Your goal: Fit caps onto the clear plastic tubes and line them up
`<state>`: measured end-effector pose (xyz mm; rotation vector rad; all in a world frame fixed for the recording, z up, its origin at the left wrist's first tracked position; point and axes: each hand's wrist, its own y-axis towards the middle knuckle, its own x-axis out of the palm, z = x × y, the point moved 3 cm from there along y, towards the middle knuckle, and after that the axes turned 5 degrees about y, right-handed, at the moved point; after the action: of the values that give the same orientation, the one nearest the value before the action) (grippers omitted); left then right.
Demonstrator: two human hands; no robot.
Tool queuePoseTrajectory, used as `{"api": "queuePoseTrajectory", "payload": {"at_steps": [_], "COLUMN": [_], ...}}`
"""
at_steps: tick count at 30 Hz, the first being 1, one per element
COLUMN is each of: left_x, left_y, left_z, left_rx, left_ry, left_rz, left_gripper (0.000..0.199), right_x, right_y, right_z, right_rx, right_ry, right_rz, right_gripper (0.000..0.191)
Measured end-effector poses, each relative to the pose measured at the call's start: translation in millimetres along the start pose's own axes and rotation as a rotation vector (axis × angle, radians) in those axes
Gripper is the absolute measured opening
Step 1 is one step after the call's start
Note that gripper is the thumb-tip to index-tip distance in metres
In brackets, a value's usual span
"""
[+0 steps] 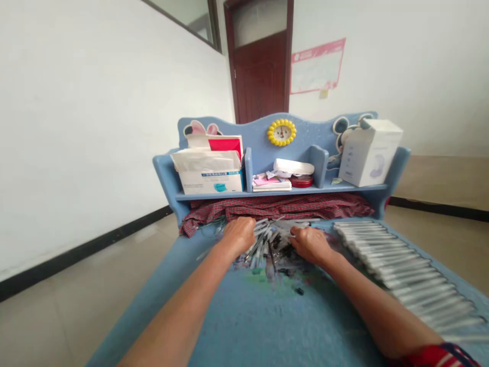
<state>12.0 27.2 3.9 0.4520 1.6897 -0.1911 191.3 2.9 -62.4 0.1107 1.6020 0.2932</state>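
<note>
A loose pile of thin pen parts (263, 244), clear, white and dark, lies on the blue desk (263, 316) between my hands. At its left edge, my left hand (240, 234) is closed, its fingertips hidden behind the knuckles. My right hand (311, 243) reaches into the pile's right side with fingers curled in a pinch; blur hides what is between them. A small black cap (299, 291) lies apart in front of the pile. To the right, a long row of whitish pens (397, 265) lies side by side.
Behind the pile, a red checked cloth (282, 206) is tucked under the desk's shelf (324, 190). The shelf bears a face-mask box (212, 178), a stack of papers (271, 186), a red round tin (301, 181) and a white box (370, 153). A yellow flower clock (281, 132) is on the backboard.
</note>
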Motion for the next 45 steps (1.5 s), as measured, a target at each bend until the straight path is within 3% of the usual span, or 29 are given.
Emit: {"api": "queuePoseTrajectory", "payload": {"at_steps": [5, 12, 21, 28, 37, 45], "left_x": [5.0, 19.5, 24.1, 27.2, 28.8, 8.5], "left_y": [2, 4, 6, 7, 5, 3], "left_z": [-12, -2, 1, -1, 3, -5], "left_rx": [-0.050, -0.022, 0.005, 0.000, -0.017, 0.010], "left_ry": [0.032, 0.052, 0.088, 0.101, 0.090, 0.030], "left_rz": [-0.006, -0.049, -0.071, -0.060, -0.022, 0.062], "left_gripper": [0.025, 0.023, 0.025, 0.027, 0.027, 0.023], "right_x": [2, 6, 1, -10, -11, -11], "right_y": [2, 2, -1, -8, -9, -9], "right_z": [-7, -8, 1, -4, -11, -14], "right_rx": [0.008, 0.029, 0.043, -0.194, -0.287, -0.327], "right_ry": [-0.001, 0.042, 0.055, 0.050, -0.062, -0.075], "right_rz": [0.021, -0.023, -0.047, -0.168, -0.202, -0.241], "right_gripper": [0.027, 0.026, 0.027, 0.023, 0.028, 0.030]}}
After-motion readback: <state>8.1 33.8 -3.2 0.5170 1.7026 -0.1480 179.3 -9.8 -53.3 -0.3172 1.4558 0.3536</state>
